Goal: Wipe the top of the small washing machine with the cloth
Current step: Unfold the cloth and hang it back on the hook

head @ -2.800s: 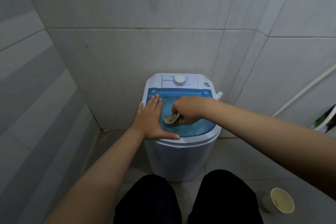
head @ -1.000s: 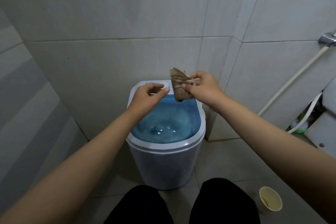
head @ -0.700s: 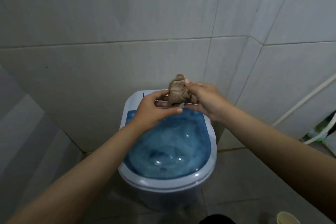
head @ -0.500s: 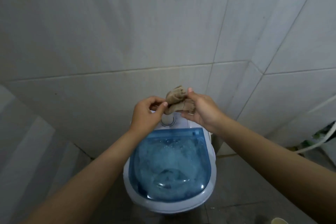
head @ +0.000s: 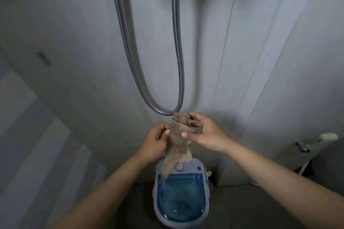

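Observation:
The small white washing machine (head: 205, 197) with a clear blue lid (head: 180, 197) stands low in the view against the tiled wall. Well above it I hold a beige woven cloth (head: 176, 145) with both hands. My left hand (head: 154, 141) pinches its left edge. My right hand (head: 204, 134) grips its upper part with thumb and fingers. The cloth hangs down unfolded, and its lower tip overlaps the machine's control panel in the view.
A grey shower hose (head: 149, 72) loops down the wall just above my hands. A tap and pipe (head: 305, 145) sit on the right wall. Tiled walls close in on the left and behind the machine.
The view has tilted up and back, so the machine looks smaller and lower. The bunched cloth has opened out and now hangs long between my two hands.

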Available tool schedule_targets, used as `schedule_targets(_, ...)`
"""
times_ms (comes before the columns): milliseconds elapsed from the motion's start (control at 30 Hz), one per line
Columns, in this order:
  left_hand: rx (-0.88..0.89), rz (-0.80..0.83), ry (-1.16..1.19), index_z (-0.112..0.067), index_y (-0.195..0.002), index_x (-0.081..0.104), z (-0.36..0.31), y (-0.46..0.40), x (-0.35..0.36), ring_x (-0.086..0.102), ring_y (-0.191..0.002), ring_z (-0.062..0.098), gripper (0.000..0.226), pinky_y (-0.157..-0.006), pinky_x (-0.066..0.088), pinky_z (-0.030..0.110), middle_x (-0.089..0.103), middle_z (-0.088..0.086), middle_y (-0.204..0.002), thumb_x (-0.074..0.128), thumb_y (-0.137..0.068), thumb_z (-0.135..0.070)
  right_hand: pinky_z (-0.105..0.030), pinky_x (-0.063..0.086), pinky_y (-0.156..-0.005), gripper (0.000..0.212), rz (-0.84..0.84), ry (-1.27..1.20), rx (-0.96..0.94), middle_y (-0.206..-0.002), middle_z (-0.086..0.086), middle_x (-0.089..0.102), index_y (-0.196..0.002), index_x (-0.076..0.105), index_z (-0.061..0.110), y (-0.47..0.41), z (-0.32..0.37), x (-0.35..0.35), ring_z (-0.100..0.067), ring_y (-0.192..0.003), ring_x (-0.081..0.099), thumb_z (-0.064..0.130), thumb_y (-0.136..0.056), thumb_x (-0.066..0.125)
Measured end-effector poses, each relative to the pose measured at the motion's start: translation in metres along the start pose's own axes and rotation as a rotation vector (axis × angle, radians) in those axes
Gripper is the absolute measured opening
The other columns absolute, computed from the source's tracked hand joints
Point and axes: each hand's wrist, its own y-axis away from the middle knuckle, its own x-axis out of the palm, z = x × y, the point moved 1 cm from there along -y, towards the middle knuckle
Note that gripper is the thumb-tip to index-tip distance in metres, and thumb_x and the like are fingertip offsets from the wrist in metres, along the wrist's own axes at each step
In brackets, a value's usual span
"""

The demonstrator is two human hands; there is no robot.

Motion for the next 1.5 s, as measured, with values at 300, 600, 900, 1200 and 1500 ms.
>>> schedule_targets(300,0.053,-0.169,0.063,-0.013,-0.086,0.057,-0.118,0.02,-0.056,0.055,-0.074,0.011,0.013,-0.073,0.045,0.022,0.061,0.004,-0.08,0.05,-0.093,-0.004,-0.042,0.055,-0.079,0.034,0.102,-0.122,-0.084,-0.091,-0.023,0.07,-0.093,0.065,-0.003,0.026,0.131,-0.023,-0.024,-0.08,0.066,0.008,-0.067,0.082)
schedule_targets(600,0.042,-0.137,0.201,-0.011,-0.079,0.069,-0.146,0.044,-0.088,0.061,-0.07,0.013,0.041,-0.061,0.048,0.024,0.067,0.004,-0.075,0.054,-0.088,-0.048,-0.039,0.057,-0.079,0.033,0.106,-0.386,0.1,-0.09,-0.015,0.069,-0.1,0.063,0.002,0.027,0.176,-0.006,-0.023,-0.078,0.069,0.033,-0.093,0.053)
schedule_targets(900,0.183,-0.106,0.165,0.009,-0.087,0.068,-0.145,0.046,-0.073,0.046,-0.044,0.002,0.029,-0.046,0.036,0.012,0.057,-0.004,-0.053,0.065,-0.084,-0.019,-0.044,0.056,-0.088,0.028,0.003,-0.256,0.154,-0.099,-0.018,0.073,-0.088,0.069,0.01,0.019,0.172,-0.003,-0.029,-0.089,0.072,0.037,-0.083,0.068)
schedule_targets(1200,0.07,-0.309,0.02,0.006,-0.077,0.06,-0.126,0.031,-0.088,0.053,-0.053,0.017,0.019,-0.05,0.043,0.026,0.058,0.015,-0.063,0.056,-0.09,-0.007,-0.033,0.056,-0.057,0.014,-0.244,-0.224,0.06,-0.061,-0.003,0.058,-0.073,0.066,0.01,-0.006,0.169,0.005,-0.016,-0.056,0.055,0.017,-0.084,0.061)
schedule_targets(1500,0.19,-0.486,-0.264,-0.015,-0.102,0.054,-0.115,0.042,-0.177,0.058,-0.057,-0.007,0.015,-0.051,0.043,0.008,0.061,-0.006,-0.077,0.057,-0.09,-0.007,-0.01,0.033,-0.053,0.023,-0.164,0.1,-0.477,-0.068,0.012,0.052,-0.095,0.061,0.022,-0.039,0.192,0.043,0.001,-0.051,0.044,0.002,-0.089,0.051)
